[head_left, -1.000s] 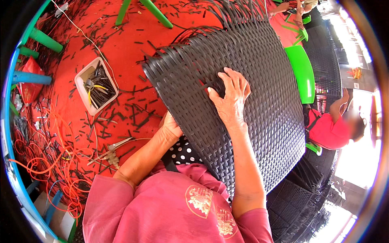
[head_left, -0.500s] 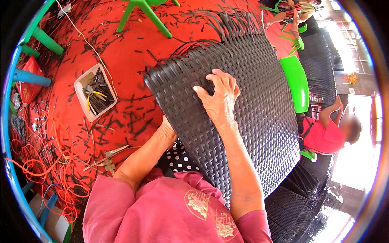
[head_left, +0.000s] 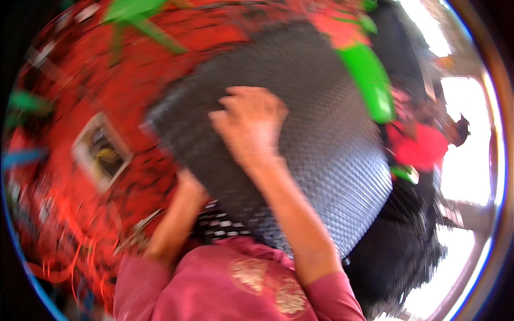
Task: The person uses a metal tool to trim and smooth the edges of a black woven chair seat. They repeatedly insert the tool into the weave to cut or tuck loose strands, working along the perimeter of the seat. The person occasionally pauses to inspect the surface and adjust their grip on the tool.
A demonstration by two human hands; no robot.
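Observation:
A wide black woven panel (head_left: 321, 139), plaited from flat plastic strips, lies tilted across my lap. On its upper face rests my right hand (head_left: 254, 123), palm down with the fingers stretched out; motion blurs their outlines. My left hand (head_left: 191, 185) reaches beneath the panel's left edge, so its fingers are hidden and only the wrist area shows. Dark polka-dot cloth (head_left: 222, 222) peeks out between the panel and my pink shirt.
On the red floor to the left sits a pale tub (head_left: 120, 170) with dark strips and a yellow-handled tool inside. Orange tubing (head_left: 64, 273) lies tangled at lower left. A green stool (head_left: 134, 16) stands far left, a green chair (head_left: 369, 80) beyond the panel, and a person in red (head_left: 417, 144) at right.
The whole view has shifted and blurred. The panel and both my hands now appear further left; the right hand still rests on the weave, the left still under the edge.

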